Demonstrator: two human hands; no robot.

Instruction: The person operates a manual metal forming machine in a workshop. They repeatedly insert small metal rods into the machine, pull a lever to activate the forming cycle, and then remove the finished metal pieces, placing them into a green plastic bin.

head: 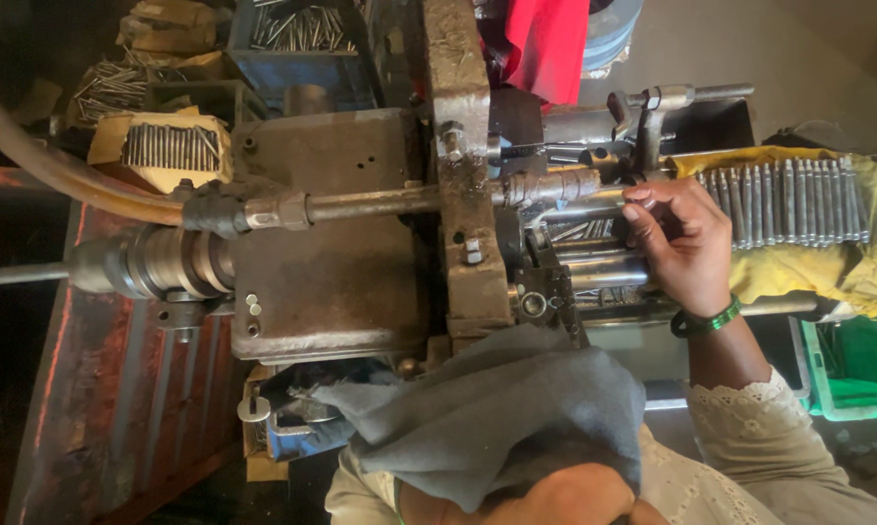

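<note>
Grey cloth (497, 418) fills the lower middle of the frame, draped over the left hand (555, 496), which shows only as a bare patch at the bottom edge; its fingers are hidden under the cloth, so I cannot tell how they are set. Cream sleeves with a lace edge sit on either side of it.

Above and to the right, the right hand (686, 243) reaches in from the lower right, a green bangle (708, 321) on the wrist. Its fingers are curled narrow, the tips pinching a thin metal pin (594, 197) against the machine (361, 243). This pin lies level, just right of the middle of the frame, with the fingertips at its right end.

Right of the hand, a row of matching pins (789, 199) stands side by side on a yellow rag (827, 272) near the right edge. Below that rag shows the corner of a green crate (852, 374).

Left of the hand, the oily brown machine spans the middle, with a grooved shaft (176, 262) sticking out at centre left and a tan hose (59, 170) curving in from the upper left.

Farther off, at the upper left, more pins lie on cardboard (166, 146) and in a blue tray (298, 39). Red fabric (545, 44) hangs at the top centre.
</note>
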